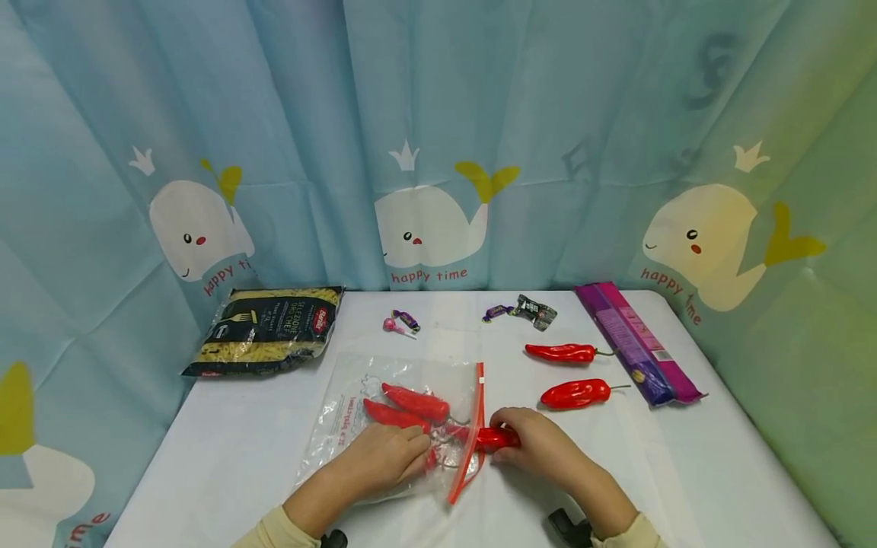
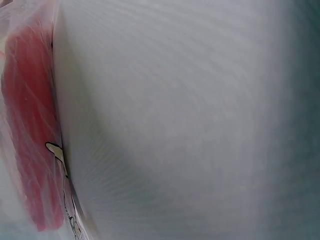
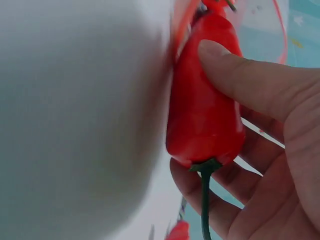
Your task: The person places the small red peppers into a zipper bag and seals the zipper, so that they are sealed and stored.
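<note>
A clear zip bag with an orange-red zip strip lies flat, its mouth facing right. Several red chili peppers are inside, seen through the plastic; one bagged pepper also fills the left edge of the left wrist view. My left hand, fingers curled, grips the bag near its mouth. With thumb and fingers, my right hand holds another red chili pepper by its stem-end half. That pepper's tip points left through the bag's mouth, and its green stem trails toward the palm.
Two loose red peppers, one behind the other, lie right of the bag. A purple packet stretches along the right side. Pasta sits back left. Wrapped candies and a lollipop lie behind, before a curtain.
</note>
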Action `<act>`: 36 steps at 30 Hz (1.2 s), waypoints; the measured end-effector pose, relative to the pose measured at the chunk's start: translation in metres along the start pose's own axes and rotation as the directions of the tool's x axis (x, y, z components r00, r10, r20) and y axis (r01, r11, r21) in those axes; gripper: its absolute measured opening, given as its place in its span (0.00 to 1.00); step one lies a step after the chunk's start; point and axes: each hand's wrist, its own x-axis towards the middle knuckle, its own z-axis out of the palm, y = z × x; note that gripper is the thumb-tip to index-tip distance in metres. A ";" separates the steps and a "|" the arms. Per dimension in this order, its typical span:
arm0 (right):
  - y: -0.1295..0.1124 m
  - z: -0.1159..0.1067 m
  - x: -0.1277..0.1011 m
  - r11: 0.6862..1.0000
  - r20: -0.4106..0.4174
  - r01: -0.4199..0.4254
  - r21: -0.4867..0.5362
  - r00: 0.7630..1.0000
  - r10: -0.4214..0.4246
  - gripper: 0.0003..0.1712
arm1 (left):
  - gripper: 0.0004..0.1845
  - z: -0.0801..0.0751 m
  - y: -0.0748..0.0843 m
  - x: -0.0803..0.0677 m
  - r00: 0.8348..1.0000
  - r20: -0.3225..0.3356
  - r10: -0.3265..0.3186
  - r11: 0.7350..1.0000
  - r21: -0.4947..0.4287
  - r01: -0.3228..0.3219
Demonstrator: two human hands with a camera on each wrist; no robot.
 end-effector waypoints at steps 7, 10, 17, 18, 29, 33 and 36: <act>-0.009 0.009 0.005 0.999 -0.016 -0.019 0.041 1.000 0.020 0.27 | 0.09 0.000 0.000 0.000 1.000 0.001 0.006 1.000 -0.001 -0.006; -0.006 0.003 -0.002 0.996 -0.008 -0.045 0.073 0.999 0.046 0.32 | 0.09 0.001 0.001 0.000 1.000 0.012 0.001 1.000 -0.010 0.000; 0.014 -0.020 -0.026 0.981 0.058 -0.162 0.102 0.986 0.157 0.25 | 0.09 0.000 0.000 0.000 1.000 0.019 -0.006 1.000 -0.022 0.007; 0.017 -0.022 -0.029 0.980 0.074 -0.171 0.099 0.984 0.164 0.21 | 0.10 0.000 -0.001 0.000 1.000 0.015 -0.006 1.000 -0.021 0.006; 0.030 -0.028 -0.040 0.982 0.107 -0.093 0.163 0.991 0.076 0.09 | 0.10 0.001 -0.003 0.000 1.000 -0.023 0.009 1.000 0.011 -0.008; 0.028 -0.026 -0.038 0.981 0.101 -0.092 0.173 0.992 0.076 0.12 | 0.10 0.001 -0.001 0.000 1.000 -0.013 0.000 1.000 0.000 0.000; 0.027 -0.022 -0.036 0.981 0.099 -0.087 0.175 0.993 0.070 0.14 | 0.09 0.000 0.000 0.000 1.000 -0.007 0.001 1.000 0.003 -0.001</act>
